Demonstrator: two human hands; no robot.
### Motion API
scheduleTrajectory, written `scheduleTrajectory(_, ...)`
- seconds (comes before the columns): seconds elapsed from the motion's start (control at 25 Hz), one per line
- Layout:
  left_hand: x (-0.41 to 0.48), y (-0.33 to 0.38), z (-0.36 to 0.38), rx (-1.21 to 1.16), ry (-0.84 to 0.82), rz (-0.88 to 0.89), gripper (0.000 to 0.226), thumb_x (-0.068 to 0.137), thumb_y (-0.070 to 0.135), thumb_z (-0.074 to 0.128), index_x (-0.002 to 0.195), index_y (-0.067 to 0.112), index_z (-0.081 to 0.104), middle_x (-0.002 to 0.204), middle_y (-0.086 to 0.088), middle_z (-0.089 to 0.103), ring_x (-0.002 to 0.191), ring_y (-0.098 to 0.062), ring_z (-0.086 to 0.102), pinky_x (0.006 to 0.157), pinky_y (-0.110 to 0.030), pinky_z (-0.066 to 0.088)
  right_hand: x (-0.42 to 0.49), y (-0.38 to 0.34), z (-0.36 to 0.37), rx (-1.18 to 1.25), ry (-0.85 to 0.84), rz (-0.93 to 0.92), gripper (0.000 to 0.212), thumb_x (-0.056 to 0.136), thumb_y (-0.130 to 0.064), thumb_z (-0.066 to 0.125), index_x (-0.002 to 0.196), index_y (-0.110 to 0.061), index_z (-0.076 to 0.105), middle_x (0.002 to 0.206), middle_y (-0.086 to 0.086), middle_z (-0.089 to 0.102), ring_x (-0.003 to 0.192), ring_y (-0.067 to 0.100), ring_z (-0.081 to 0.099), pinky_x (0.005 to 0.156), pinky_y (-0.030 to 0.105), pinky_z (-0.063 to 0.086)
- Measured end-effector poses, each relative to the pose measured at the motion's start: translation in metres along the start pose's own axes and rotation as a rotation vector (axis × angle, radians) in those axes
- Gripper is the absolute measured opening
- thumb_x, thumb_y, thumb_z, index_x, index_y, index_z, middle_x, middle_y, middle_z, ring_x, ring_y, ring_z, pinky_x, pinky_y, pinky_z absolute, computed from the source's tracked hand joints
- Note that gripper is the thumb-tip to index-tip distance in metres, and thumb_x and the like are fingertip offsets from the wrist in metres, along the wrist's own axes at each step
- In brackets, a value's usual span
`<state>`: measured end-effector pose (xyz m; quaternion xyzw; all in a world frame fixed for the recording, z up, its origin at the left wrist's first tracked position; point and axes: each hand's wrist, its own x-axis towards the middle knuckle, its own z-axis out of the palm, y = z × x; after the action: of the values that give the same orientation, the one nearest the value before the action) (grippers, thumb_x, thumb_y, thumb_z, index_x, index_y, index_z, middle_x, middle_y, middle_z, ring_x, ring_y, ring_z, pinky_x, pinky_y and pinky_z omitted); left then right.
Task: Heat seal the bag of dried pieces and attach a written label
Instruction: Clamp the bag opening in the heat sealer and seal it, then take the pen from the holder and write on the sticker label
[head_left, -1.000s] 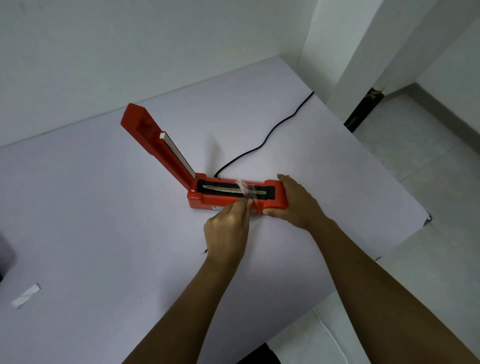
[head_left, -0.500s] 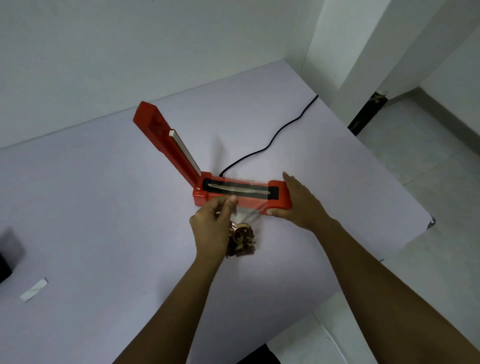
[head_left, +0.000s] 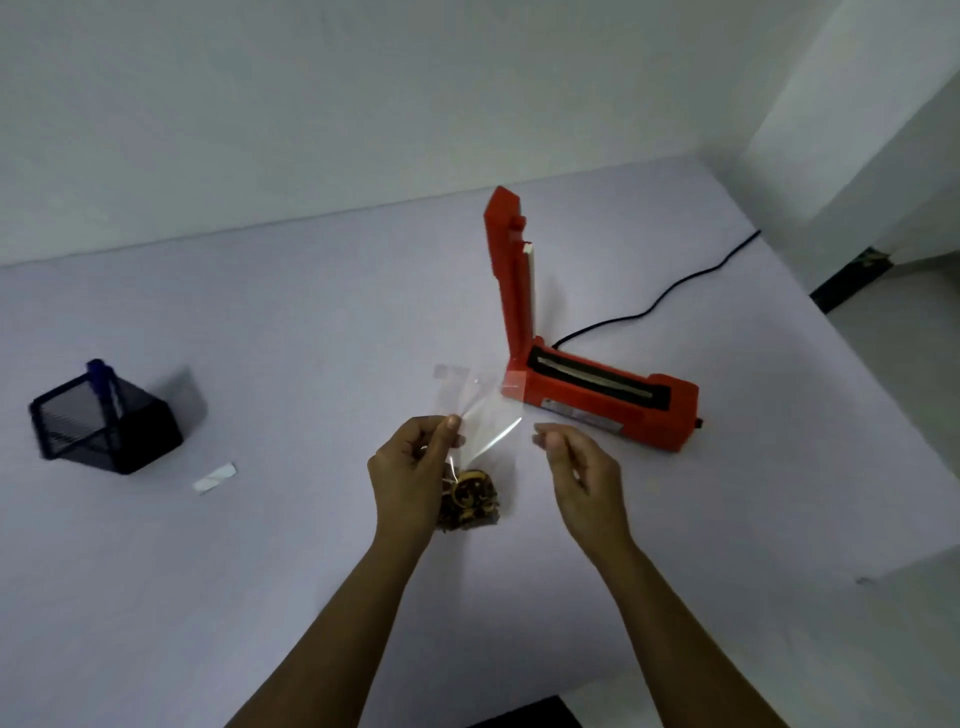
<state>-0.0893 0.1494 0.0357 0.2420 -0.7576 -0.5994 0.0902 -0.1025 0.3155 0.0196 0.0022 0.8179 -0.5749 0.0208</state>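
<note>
A clear plastic bag (head_left: 480, 410) with brown and yellow dried pieces (head_left: 470, 501) at its bottom is pinched at its left side by my left hand (head_left: 413, 478). The bag's top reaches toward the red heat sealer (head_left: 602, 397), whose lid stands raised. My right hand (head_left: 579, 475) hovers just right of the bag with fingers loosely curled, holding nothing and off the sealer. A small white label strip (head_left: 214, 477) lies on the table to the left.
A black mesh pen holder (head_left: 106, 421) with a blue pen (head_left: 101, 379) stands at the far left. The sealer's black cord (head_left: 660, 301) runs back right across the pale table (head_left: 260, 571). The table's right edge drops to the floor.
The bag has come off the sealer bar and moved left toward me. My right hand has let go of the sealer's end. The view has swung left, revealing the pen holder.
</note>
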Motion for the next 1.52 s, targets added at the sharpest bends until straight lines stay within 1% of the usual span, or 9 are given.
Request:
scheduleTrajectory(0.08,-0.002,-0.014,-0.029,0.001,0.053,-0.025,0.016,0.089,0.021,0.061,0.074,0.027,0.066,0.07,0.006,0.068,0.048,-0.009,0.056,0.045,-0.019,0.05,-0.014,-0.013,0.036,0.066,-0.185,0.056,0.02,0.09,-0.033,0.053,0.104,-0.024,0.064,0.099,-0.01,0.068,0.095,0.001,0.062,0.082,0.01,0.048)
scheduleTrajectory(0.16,-0.004,-0.028,-0.054,-0.011,0.095,-0.066,0.016,0.089,0.021,0.061,0.075,0.025,0.066,0.07,0.005,0.069,0.047,-0.007,0.055,0.045,-0.02,0.051,-0.023,-0.02,0.067,0.076,-0.264,0.064,0.013,0.088,-0.028,0.059,0.098,-0.026,0.066,0.095,-0.01,0.069,0.092,0.001,0.064,0.08,0.013,0.05)
scheduleTrajectory(0.36,-0.008,-0.064,-0.096,-0.057,0.138,-0.192,0.018,0.091,0.026,0.059,0.078,0.015,0.067,0.07,0.0,0.067,0.049,-0.006,0.056,0.047,-0.025,0.053,-0.038,-0.016,0.119,0.092,-0.321,0.175,0.012,0.084,-0.02,0.066,0.082,-0.031,0.067,0.083,-0.006,0.072,0.077,0.009,0.068,0.076,0.027,0.057)
scheduleTrajectory(0.48,-0.005,-0.087,-0.114,-0.086,0.05,-0.25,0.024,0.092,0.029,0.057,0.082,0.01,0.068,0.072,-0.006,0.067,0.058,-0.014,0.062,0.052,-0.026,0.052,-0.037,-0.006,0.138,0.033,-0.332,0.235,0.005,0.083,-0.02,0.068,0.081,-0.025,0.068,0.079,-0.003,0.072,0.074,0.014,0.069,0.075,0.035,0.058)
scheduleTrajectory(0.68,0.012,-0.106,-0.128,0.144,-0.041,-0.222,0.014,0.089,0.021,0.057,0.082,0.017,0.07,0.078,0.001,0.071,0.073,-0.016,0.065,0.071,-0.031,0.052,-0.029,0.005,0.153,-0.085,-0.29,0.205,0.001,0.081,-0.016,0.069,0.082,-0.017,0.069,0.072,-0.007,0.067,0.071,0.013,0.064,0.067,0.021,0.052)
scheduleTrajectory(0.8,0.018,-0.103,-0.124,0.384,-0.07,-0.077,0.016,0.088,0.017,0.058,0.084,0.01,0.072,0.081,-0.003,0.071,0.074,-0.017,0.062,0.068,-0.023,0.044,-0.026,0.011,0.156,-0.141,-0.243,0.191,0.008,0.08,-0.017,0.07,0.088,-0.015,0.068,0.076,-0.006,0.067,0.074,0.008,0.063,0.07,0.017,0.048)
scheduleTrajectory(1.12,0.023,-0.114,-0.116,0.441,0.099,-0.073,0.023,0.085,0.024,0.067,0.103,0.01,0.068,0.091,-0.005,0.071,0.083,-0.019,0.064,0.08,-0.034,0.052,-0.019,0.011,0.16,-0.239,-0.236,0.182,0.028,0.078,-0.019,0.073,0.103,-0.012,0.061,0.07,-0.008,0.057,0.066,0.005,0.056,0.063,0.013,0.045)
scheduleTrajectory(1.36,0.024,-0.11,-0.122,0.41,0.09,-0.068,0.031,0.086,0.028,0.065,0.111,0.011,0.065,0.095,-0.006,0.07,0.086,-0.019,0.064,0.082,-0.029,0.05,-0.018,-0.002,0.151,-0.26,-0.189,0.184,0.03,0.083,-0.03,0.067,0.108,-0.015,0.059,0.076,-0.008,0.058,0.068,0.003,0.056,0.061,0.009,0.043)
scheduleTrajectory(1.52,0.023,-0.091,-0.149,0.378,0.12,0.023,0.027,0.091,0.02,0.058,0.115,0.008,0.064,0.103,-0.008,0.07,0.088,-0.014,0.063,0.08,-0.018,0.044,-0.009,-0.025,0.153,-0.309,-0.122,0.029,0.019,0.088,-0.023,0.06,0.104,-0.013,0.062,0.074,-0.004,0.061,0.065,0.002,0.056,0.059,0.009,0.041)
